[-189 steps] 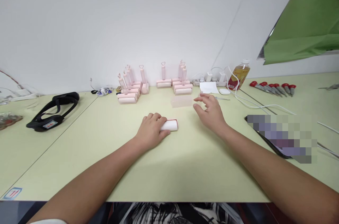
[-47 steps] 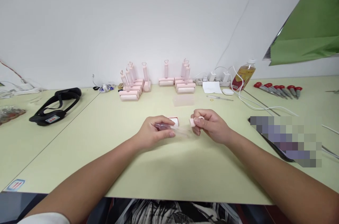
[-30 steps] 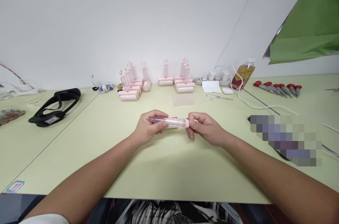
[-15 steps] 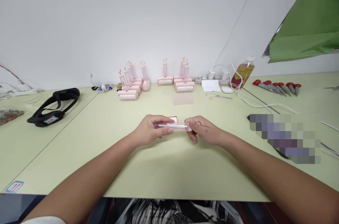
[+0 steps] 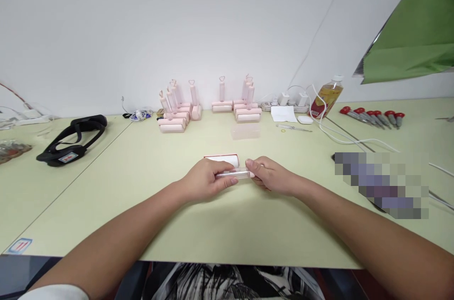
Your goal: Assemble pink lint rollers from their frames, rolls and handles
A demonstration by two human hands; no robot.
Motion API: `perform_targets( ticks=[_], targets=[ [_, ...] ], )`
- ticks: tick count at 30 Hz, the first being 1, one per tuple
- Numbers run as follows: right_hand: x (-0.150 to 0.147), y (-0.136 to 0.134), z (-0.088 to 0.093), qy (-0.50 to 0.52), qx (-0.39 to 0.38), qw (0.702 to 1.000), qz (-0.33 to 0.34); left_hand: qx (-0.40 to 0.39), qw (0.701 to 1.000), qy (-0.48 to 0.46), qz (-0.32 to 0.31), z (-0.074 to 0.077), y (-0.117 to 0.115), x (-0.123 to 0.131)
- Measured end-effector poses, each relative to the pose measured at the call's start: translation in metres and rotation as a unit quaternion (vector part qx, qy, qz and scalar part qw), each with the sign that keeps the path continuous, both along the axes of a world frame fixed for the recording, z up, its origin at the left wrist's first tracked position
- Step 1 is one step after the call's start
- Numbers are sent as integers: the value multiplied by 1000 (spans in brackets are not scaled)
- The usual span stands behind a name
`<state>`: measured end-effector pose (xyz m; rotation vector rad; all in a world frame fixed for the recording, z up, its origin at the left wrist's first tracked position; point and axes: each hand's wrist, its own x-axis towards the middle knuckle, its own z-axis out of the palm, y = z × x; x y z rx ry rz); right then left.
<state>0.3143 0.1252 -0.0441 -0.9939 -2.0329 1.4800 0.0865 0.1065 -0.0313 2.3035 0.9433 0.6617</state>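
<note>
Between my hands is a clear, pale pink tube (image 5: 241,174), held level above the table. My left hand (image 5: 209,179) wraps round its left part, thumb in front and fingers behind. My right hand (image 5: 267,174) is closed on the tube's right end, with thumb and forefinger pinched there. Just behind the tube, a white roll with a red edge (image 5: 223,160) lies on the table, partly hidden by my left hand. Farther back lies a translucent pink cover (image 5: 245,131).
Pink rollers with upright handles (image 5: 247,114) line the wall side. A black headset strap (image 5: 73,141) lies left. Paper (image 5: 283,114), tweezers (image 5: 293,127), white cables, a drink bottle (image 5: 327,97) and red-capped tubes (image 5: 372,118) are at the right, with a blurred dark object nearer.
My left hand has moved slightly right and down along with the tube. More of the white roll behind it shows. The right hand's fingers have closed up more at the tube's end.
</note>
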Motion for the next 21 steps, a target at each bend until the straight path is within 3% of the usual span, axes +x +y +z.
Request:
perform_targets(
  ticks=[13,21],
  targets=[
    [-1,-2,-1,-32,35,999,-10,-14,1000,6,3,4,-2,1],
    [-1,0,-5,-53,70,996,-1,9,999,27,16,-3,-3,2]
  ],
)
